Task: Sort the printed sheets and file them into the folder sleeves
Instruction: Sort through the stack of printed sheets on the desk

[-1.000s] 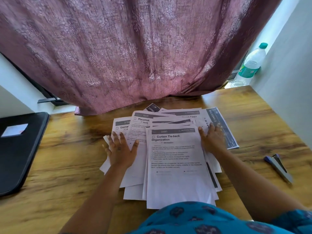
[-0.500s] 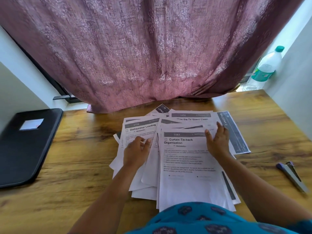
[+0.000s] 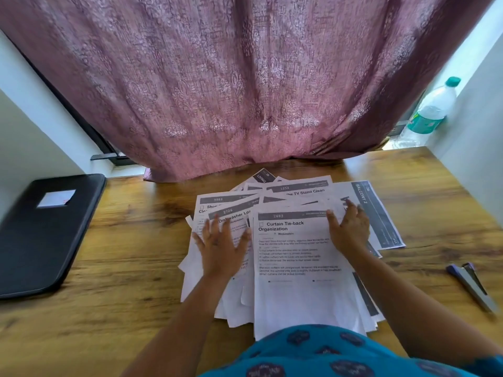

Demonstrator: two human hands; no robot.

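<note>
1. While both hands are lying flat on the printed sheets (image 3: pixel 296 268), nothing is being gripped: left hand (image 3: pixel 220 248) w/ fingers (image 3: pixel 215 227) spread apart, pressing the left half of the heap; right hand (image 3: pixel 349 231) w/ fingers straight and close together, pressing the top sheet's far right corner.
2. Sheets are sitting mid-tabletop (image 3: pixel 130 268), near edge, fanned in a loose overlapping pile; "Curtain Tie-back Organization" is showing on top, "BALCONY 2" page (image 3: pixel 381 213) is sticking out to the right.
3. Folder (image 3: pixel 40 235) is lying closed at the far left, well apart from the pile, so filing is looking not yet begun; prob. the sorting stage.
4. Risks, as I'm judging them:
   - flat-palm sliding is likely dragging several pages at once → categories getting mixed;
   - near edges are overhanging toward the lap → pages slipping off the tabletop;
   - pushing sideways could be creasing corners;
   - stapler (image 3: pixel 473 287) at right is sitting in the way if piles are spreading that side.
</note>
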